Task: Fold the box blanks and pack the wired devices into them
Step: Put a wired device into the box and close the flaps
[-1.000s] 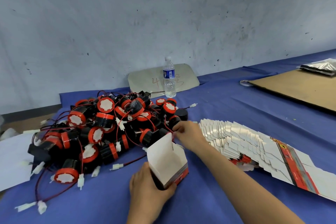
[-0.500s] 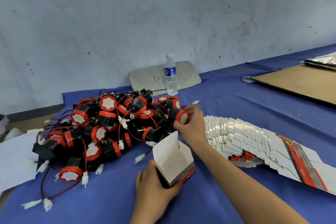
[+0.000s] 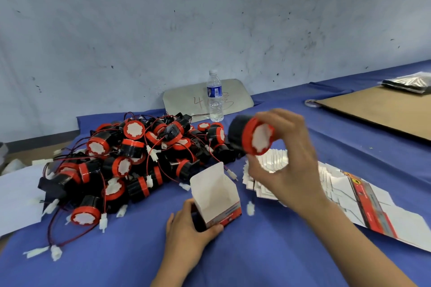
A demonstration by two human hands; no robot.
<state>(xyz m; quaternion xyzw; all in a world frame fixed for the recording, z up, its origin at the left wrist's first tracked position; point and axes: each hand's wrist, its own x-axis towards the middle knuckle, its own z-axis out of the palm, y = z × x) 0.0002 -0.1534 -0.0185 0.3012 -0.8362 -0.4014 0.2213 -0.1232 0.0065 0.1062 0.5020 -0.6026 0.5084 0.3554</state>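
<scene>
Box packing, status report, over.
Left hand holds open box. Right hand grips device, lifted above pile. Box mouth unobstructed.

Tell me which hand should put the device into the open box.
Right. The right hand already grips a black-and-red wired device in the air, above and right of the open box. The left hand holds that box at its base, steadying it on the blue table.

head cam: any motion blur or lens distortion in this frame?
Head view: the right hand and the device it holds are motion-smeared; the left hand and open box look sharper; the table's far edge slants and bends from the wide-angle lens; lighting is soft, no harsh glare.
</scene>
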